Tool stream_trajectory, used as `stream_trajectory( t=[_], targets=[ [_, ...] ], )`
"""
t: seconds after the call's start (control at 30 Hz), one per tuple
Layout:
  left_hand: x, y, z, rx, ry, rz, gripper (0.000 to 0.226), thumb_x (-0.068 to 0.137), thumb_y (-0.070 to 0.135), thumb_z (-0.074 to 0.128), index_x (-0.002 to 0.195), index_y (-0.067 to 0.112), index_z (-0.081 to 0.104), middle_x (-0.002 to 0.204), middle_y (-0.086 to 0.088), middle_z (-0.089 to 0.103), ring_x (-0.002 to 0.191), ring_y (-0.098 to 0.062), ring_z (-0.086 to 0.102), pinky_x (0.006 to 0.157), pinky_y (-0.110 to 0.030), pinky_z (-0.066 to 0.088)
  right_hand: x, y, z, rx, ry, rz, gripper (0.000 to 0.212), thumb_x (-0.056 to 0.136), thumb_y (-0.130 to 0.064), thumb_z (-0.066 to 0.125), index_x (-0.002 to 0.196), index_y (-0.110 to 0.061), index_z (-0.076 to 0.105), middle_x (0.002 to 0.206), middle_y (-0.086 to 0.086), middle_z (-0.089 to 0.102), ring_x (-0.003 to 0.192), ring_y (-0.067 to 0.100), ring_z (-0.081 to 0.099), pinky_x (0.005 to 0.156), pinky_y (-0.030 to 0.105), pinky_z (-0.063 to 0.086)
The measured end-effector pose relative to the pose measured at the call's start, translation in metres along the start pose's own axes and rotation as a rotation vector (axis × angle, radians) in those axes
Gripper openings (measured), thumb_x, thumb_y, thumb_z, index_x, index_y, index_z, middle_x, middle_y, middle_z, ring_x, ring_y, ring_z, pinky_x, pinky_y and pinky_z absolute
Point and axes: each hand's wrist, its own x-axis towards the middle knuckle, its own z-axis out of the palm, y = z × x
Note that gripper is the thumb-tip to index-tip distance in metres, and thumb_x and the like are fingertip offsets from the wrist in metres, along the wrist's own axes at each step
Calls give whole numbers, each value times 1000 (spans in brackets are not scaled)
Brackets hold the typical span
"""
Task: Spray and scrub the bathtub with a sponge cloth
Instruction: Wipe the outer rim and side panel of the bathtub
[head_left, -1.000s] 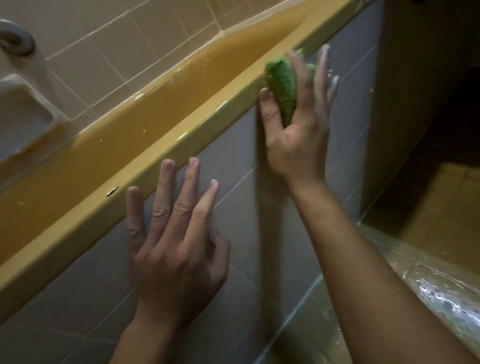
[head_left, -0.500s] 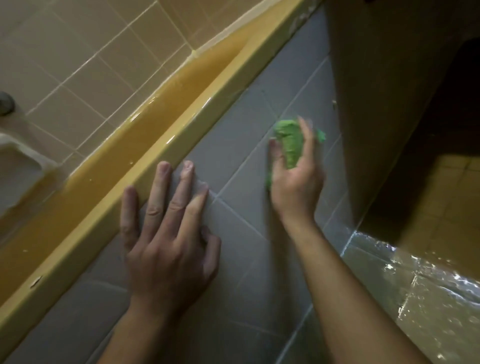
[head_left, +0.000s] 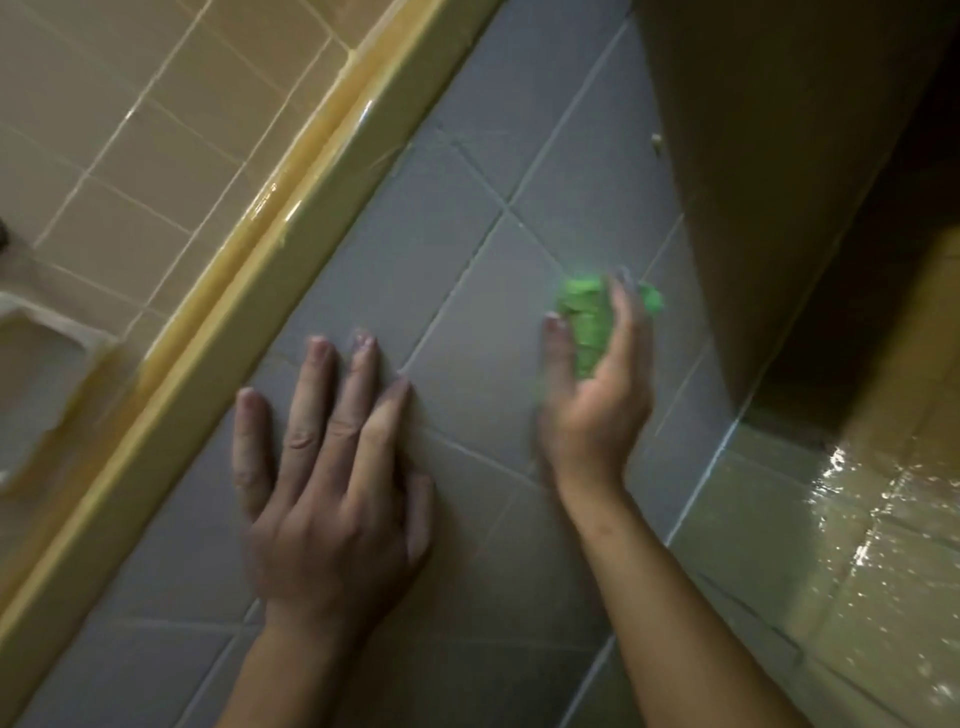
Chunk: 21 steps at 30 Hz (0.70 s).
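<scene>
My left hand (head_left: 332, 493) lies flat on the grey tiled panel (head_left: 415, 249) below the bathtub rim (head_left: 249, 270). Its fingers (head_left: 358, 395) are straight and slightly spread, palm against the tile, holding nothing. My right hand (head_left: 592, 410) grips the green sponge cloth (head_left: 589, 322), bunched between thumb and curled fingers and pressed against the same panel, up and to the right of my left hand. That hand and the cloth are blurred, so I cannot make out the cloth's texture.

The rim is a smooth, glossy mustard-yellow band running diagonally from lower left to upper right, with wet highlights along its top. The little finger of my left hand sits just beside its lower edge. Between rim and floor the panel gives a broad flat strip of matte square tiles with pale grout lines. To the right a dark upright surface (head_left: 779, 156) stands near the cloth and closes off that side. Below it the floor (head_left: 831, 571) is tiled, shiny and wet. Beyond the rim are beige wall tiles (head_left: 156, 104) and a pale recessed soap holder (head_left: 41, 364).
</scene>
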Motion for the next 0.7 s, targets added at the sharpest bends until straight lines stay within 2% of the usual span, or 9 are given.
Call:
stream_trajectory(
  t=[0.07, 0.13, 0.23, 0.3, 0.4, 0.47, 0.53, 0.6, 0.7],
  targets=[
    [0, 0, -1, -17, -11, 18, 46, 90, 20, 60, 134, 10, 68, 160, -6, 45, 154, -26, 35, 128, -53, 16, -6, 58, -15, -46, 47, 384, 60, 99, -50, 55, 146, -13, 51, 145, 13, 58, 133, 31, 55, 109, 36, 43],
    [-1, 1, -1, -36, -18, 7, 42, 90, 19, 60, 130, 10, 69, 160, -7, 45, 154, -28, 36, 128, -52, 15, -8, 105, -34, -45, 63, 679, 64, 99, -52, 52, 150, -13, 46, 144, 16, 57, 129, 34, 56, 101, 30, 42],
    [-4, 7, -5, -63, -72, -21, 45, 88, 18, 62, 131, 8, 67, 162, -9, 43, 155, -30, 33, 129, -54, 14, -6, 132, -43, 31, 109, 873, 56, 105, -38, 53, 152, -10, 41, 147, 19, 54, 128, 34, 56, 90, 20, 39],
    [-7, 7, -10, -83, -115, -20, 48, 86, 17, 64, 133, 7, 66, 163, -10, 41, 156, -31, 30, 129, -54, 13, -16, 100, -34, -20, 75, 768, 59, 103, -44, 53, 151, -10, 44, 147, 17, 55, 130, 35, 56, 98, 25, 41],
    [-12, 3, -15, -90, -136, -39, 49, 87, 17, 64, 135, 7, 65, 164, -10, 39, 157, -31, 27, 129, -54, 12, -50, 21, -16, -33, -38, 285, 63, 102, -49, 51, 146, -5, 50, 147, 19, 55, 135, 34, 54, 111, 42, 44],
    [-16, 3, -19, -89, -130, -53, 51, 87, 18, 64, 136, 6, 64, 164, -11, 39, 157, -31, 27, 129, -54, 12, -65, -16, -9, -16, -113, -23, 58, 105, -47, 51, 145, -4, 52, 151, 18, 51, 143, 31, 47, 119, 48, 36],
    [-18, 0, -21, -84, -140, -41, 54, 86, 18, 65, 139, 6, 63, 164, -12, 39, 157, -32, 27, 129, -55, 11, -70, -24, -10, -7, -173, -170, 56, 104, -44, 53, 145, -6, 52, 154, 16, 48, 148, 27, 42, 123, 49, 29],
    [-22, -3, -23, -78, -150, -31, 57, 85, 19, 64, 141, 6, 62, 164, -11, 38, 157, -32, 27, 129, -54, 10, -76, 2, -18, 4, -198, -120, 57, 102, -47, 55, 147, -11, 51, 156, 13, 48, 149, 24, 40, 122, 49, 32],
    [-28, -4, -27, -84, -140, -56, 59, 83, 21, 62, 140, 7, 63, 164, -11, 38, 158, -32, 26, 130, -53, 9, -78, 64, -39, -55, -152, 374, 67, 95, -66, 48, 150, -29, 41, 152, 8, 51, 140, 30, 50, 112, 46, 44]
  ],
)
